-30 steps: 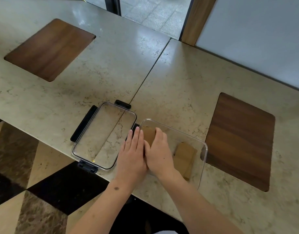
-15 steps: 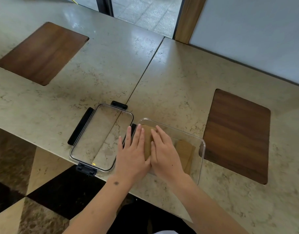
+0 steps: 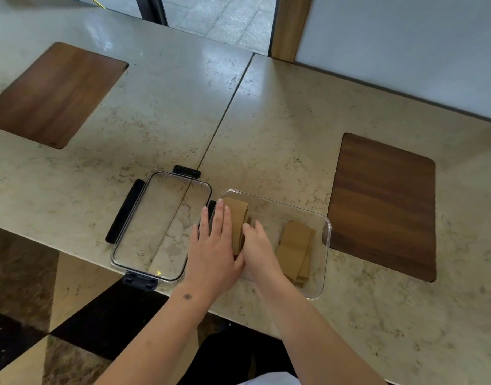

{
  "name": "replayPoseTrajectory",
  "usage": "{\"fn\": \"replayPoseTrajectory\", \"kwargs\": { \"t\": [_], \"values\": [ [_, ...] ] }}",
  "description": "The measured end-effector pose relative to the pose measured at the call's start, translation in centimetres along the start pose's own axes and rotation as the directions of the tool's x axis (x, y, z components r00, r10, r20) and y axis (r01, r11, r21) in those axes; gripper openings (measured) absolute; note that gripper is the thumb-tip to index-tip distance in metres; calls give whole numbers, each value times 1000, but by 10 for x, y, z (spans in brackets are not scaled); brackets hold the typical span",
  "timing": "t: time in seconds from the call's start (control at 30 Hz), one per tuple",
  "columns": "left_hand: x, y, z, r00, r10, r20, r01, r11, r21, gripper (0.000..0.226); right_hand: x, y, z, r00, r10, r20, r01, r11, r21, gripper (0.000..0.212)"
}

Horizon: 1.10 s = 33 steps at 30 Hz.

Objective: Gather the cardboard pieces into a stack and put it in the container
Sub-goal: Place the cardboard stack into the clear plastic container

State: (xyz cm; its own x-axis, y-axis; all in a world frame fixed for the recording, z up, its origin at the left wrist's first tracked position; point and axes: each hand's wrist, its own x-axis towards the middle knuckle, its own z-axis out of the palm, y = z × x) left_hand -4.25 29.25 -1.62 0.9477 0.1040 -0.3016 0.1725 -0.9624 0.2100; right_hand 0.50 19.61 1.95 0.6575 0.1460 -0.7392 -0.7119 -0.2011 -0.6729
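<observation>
A clear plastic container stands near the table's front edge. Inside it, at the left end, a stack of brown cardboard pieces lies between my hands. My left hand is flat with its fingers straight, resting along the stack's left side over the container's left rim. My right hand reaches into the container, and its fingertips touch the stack's right edge. A second bunch of cardboard pieces lies fanned out in the right half of the container.
The container's clear lid with black clips lies flat just left of the container. Dark wooden insets sit in the marble table at the right and far left. The table's front edge runs close below the container.
Both hands covered the left cardboard stack a second ago. They have since drawn back and apart, and the stack's top shows between them.
</observation>
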Motion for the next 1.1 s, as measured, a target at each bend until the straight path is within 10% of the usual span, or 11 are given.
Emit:
{"fn": "replayPoseTrajectory", "kwargs": {
  "t": [0.53,0.7,0.8,0.9,1.1],
  "values": [
    [-3,7,-14,995,-25,102,10,990,140,102,-3,0,-3,979,-203,-2,184,893,-411,59],
    [-25,47,-24,940,86,-330,-189,938,-292,69,-31,23,-72,861,-490,-141,334,751,-570,31],
    [-13,98,-23,999,-52,0,38,739,-672,61,-52,48,-101,779,-515,-358,347,830,-438,21],
    [16,123,-18,918,-185,351,389,599,-700,65,-56,64,-111,774,-360,-521,227,926,-302,27],
    [35,136,-4,842,-250,478,528,555,-642,59,-40,61,-103,914,-91,-395,93,996,-15,35]
  ]
}}
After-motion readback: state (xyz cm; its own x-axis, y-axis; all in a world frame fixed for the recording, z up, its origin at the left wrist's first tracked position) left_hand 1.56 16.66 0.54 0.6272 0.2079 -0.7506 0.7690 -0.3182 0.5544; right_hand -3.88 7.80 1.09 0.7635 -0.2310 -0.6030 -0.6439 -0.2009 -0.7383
